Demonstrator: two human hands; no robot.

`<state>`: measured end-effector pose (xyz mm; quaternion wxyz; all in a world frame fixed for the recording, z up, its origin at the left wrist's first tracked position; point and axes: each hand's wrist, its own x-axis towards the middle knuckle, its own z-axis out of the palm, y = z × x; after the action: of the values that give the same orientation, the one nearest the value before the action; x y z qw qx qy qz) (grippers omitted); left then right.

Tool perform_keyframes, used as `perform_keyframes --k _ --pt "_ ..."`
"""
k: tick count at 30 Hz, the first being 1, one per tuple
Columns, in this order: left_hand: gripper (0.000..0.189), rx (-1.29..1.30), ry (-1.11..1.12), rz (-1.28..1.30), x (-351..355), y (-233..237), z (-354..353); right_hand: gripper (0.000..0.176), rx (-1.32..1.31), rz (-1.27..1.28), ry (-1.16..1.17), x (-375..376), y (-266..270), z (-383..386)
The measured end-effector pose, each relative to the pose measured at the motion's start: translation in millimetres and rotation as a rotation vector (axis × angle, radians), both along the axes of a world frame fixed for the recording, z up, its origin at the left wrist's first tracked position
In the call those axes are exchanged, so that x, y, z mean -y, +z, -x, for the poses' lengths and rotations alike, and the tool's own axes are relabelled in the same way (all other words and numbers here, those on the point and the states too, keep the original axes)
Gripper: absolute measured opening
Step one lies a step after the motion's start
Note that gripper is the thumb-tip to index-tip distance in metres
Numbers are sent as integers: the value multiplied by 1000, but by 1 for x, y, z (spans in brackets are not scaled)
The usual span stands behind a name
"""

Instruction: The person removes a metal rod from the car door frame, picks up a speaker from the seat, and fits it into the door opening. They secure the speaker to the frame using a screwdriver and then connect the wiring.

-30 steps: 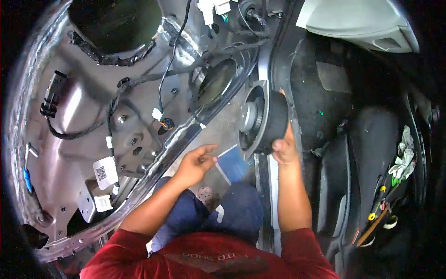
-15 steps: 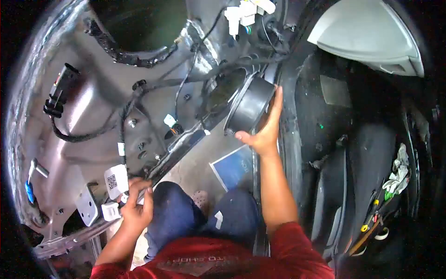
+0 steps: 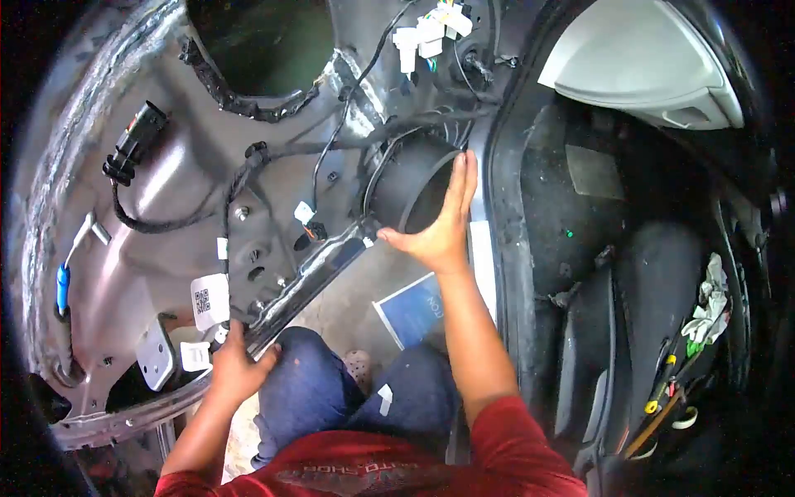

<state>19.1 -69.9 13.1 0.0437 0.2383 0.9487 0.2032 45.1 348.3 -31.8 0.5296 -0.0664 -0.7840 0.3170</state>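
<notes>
My right hand spreads thumb and fingers across the rim of a black round door speaker. The speaker sits against the bare metal door panel, its flange towards the panel; whether it is seated in an opening is hidden. My left hand grips the door's lower edge, thumb apart and other fingers partly hidden. Close to that hand hang a white QR-code tag and a white connector. A black wiring harness runs down the panel to them.
White connectors hang at the top. A black connector block and a metal bracket are on the left. A grey mirror housing juts in at upper right. Tools lie at right; a blue packet is on the floor.
My right hand has moved the speaker left and turned it against the door panel. My left hand has shifted slightly, its fingers now less curled. The view has shifted a little.
</notes>
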Motion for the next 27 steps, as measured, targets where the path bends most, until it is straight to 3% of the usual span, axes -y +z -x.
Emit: perform_keyframes --k 3,6,11,19,25,26,27 --pt "58 127 47 38 -10 9 1 162 25 -6 -21 -4 -2 4" --pt "58 64 33 236 -6 1 7 165 73 -29 -34 -6 -7 5" --pt "57 147 121 343 -12 -3 8 167 116 -22 -38 -4 -13 8" --pt "58 137 114 341 -12 -5 10 176 120 -24 -21 -3 -16 10" --pt "65 288 201 364 -23 8 8 177 164 -79 -10 -12 -18 9" --pt "50 -190 5 194 6 -39 13 178 175 -60 -6 -13 -20 9" --pt "50 -121 -2 147 1 -28 9 178 191 -68 -21 -14 -21 9"
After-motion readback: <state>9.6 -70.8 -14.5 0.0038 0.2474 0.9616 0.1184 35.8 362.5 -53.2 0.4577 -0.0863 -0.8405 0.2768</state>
